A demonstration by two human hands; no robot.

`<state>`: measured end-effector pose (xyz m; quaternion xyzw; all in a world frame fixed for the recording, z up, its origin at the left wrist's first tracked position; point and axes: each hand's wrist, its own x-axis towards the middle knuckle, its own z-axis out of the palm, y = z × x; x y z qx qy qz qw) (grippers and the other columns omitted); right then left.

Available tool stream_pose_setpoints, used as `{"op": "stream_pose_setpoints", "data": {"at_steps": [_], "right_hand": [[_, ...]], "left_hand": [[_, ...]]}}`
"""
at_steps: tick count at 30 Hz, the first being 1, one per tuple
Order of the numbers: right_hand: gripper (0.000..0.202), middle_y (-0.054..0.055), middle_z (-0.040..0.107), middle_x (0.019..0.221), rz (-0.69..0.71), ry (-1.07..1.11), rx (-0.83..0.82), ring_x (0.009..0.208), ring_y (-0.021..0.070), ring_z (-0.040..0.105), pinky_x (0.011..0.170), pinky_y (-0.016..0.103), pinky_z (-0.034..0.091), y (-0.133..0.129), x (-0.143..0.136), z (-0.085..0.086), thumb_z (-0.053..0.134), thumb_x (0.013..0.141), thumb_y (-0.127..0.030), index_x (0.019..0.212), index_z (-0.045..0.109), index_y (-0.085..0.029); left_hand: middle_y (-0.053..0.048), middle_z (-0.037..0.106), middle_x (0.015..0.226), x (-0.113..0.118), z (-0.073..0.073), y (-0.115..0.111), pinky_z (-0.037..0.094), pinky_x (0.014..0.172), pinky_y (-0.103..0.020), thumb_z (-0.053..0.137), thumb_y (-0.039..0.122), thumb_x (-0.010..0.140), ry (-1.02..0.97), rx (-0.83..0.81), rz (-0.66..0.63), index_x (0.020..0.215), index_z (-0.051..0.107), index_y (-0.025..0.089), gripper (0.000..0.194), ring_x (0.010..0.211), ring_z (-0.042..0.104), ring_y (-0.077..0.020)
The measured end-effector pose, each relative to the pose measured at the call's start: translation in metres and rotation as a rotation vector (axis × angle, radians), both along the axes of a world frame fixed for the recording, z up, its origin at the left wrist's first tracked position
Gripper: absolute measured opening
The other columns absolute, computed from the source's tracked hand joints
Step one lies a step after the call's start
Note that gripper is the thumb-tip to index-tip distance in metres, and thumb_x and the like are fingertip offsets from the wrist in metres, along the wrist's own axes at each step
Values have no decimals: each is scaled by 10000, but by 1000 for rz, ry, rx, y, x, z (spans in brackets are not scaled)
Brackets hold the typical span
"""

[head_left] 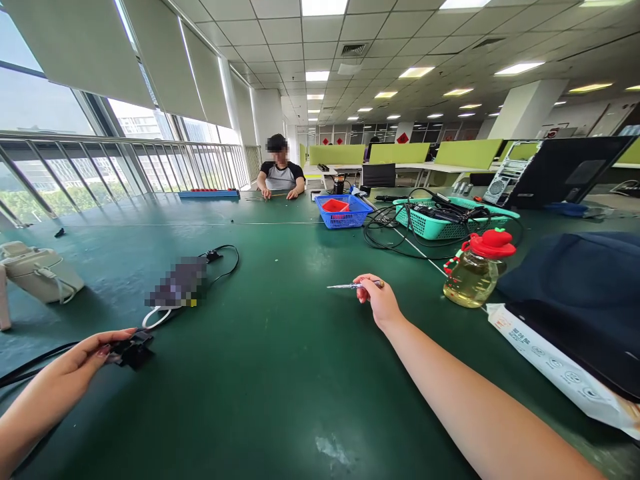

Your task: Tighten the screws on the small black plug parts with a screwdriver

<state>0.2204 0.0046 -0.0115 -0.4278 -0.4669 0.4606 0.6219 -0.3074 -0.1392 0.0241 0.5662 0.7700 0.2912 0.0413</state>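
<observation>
My left hand (83,363) is low on the left, its fingers closed around a black plug-like piece (135,349) whose exact kind I cannot make out. Black cables (37,367) run beside this hand to the left edge. Over the middle of the green table (260,387), my right hand (376,299) grips a small screwdriver (345,287), its thin shaft pointing left. Just beyond my left hand lies a dark blurred-out device (180,281) with a white loop and a black cord (235,263).
On the right stand a glass bottle with a red lid (473,273), a tissue pack (550,363) under a black phone (580,340), and a dark blue bag (580,280). Farther back are a blue basket (345,217) and a green basket (440,229) of cables. A person (281,170) sits opposite.
</observation>
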Motion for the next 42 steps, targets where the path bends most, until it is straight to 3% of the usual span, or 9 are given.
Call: {"op": "stream_pose_setpoints", "data": {"at_steps": [4, 8, 13, 17, 21, 24, 29, 38, 42], "right_hand": [[158, -18, 543, 484, 0, -2, -3, 464, 112, 460, 470, 256, 387, -2, -1, 3, 630, 673, -339, 653, 662, -185], [151, -16, 547, 498, 7, -5, -17, 477, 114, 466, 484, 258, 403, -4, 0, 5, 619, 686, -326, 666, 670, -185], [141, -18, 549, 498, 13, -7, -15, 480, 113, 466, 484, 255, 400, -1, 1, 1, 615, 689, -315, 668, 673, -188], [144, -21, 544, 486, 16, 2, -1, 469, 114, 463, 473, 255, 389, 2, 1, -1, 618, 683, -322, 662, 669, -189], [146, -21, 546, 482, 18, 1, 4, 464, 112, 461, 473, 254, 388, 2, 0, -2, 617, 679, -322, 661, 670, -187], [149, -23, 543, 480, 15, 0, 4, 465, 111, 458, 478, 254, 389, 1, 0, -2, 618, 680, -327, 662, 670, -188], [159, -21, 543, 482, 7, -13, 1, 467, 116, 458, 478, 261, 388, -1, 0, 0, 621, 681, -344, 658, 668, -194], [150, -21, 546, 487, 25, -18, -1, 475, 112, 464, 483, 253, 391, -1, 0, 0, 619, 683, -328, 665, 671, -189], [154, -22, 545, 485, 25, -17, 0, 470, 109, 461, 478, 249, 388, -1, 0, 0, 616, 685, -329, 661, 669, -187]], "left_hand": [[-85, 708, 1193, 2, -1, 2, 546, 941, -421, 567, 850, 543, -273, -33, -2, 1113, 652, 215, 857, 1060, 670, -295], [-79, 700, 1209, -4, -2, 5, 492, 993, -469, 534, 756, 644, -130, -52, -34, 1157, 640, 237, 737, 1073, 660, -304], [-38, 693, 1220, -22, -12, 4, 473, 1019, -397, 446, 604, 732, 17, -108, -165, 1203, 632, 245, 621, 1127, 638, -269], [-9, 693, 1226, -19, -14, 3, 495, 983, -335, 416, 544, 720, 83, -138, -191, 1180, 663, 242, 603, 1136, 638, -247], [-17, 754, 1036, 9, 5, 5, 545, 759, -285, 352, 521, 749, 153, -155, -52, 1204, 656, 217, 626, 878, 702, -217], [2, 753, 833, 34, 28, 8, 478, 560, -243, 328, 540, 796, 159, -200, 54, 1250, 623, 205, 637, 608, 634, -174], [12, 749, 819, 38, 46, 15, 419, 529, -231, 366, 618, 826, 138, -196, 168, 1273, 610, 276, 614, 610, 625, -180], [-32, 739, 820, 36, 26, 5, 424, 572, -270, 411, 722, 791, 274, -363, 215, 1163, 677, 313, 614, 687, 648, -236], [-78, 728, 775, 30, 10, 2, 439, 586, -320, 407, 752, 777, 292, -346, 218, 1130, 705, 302, 645, 660, 641, -282]]}}
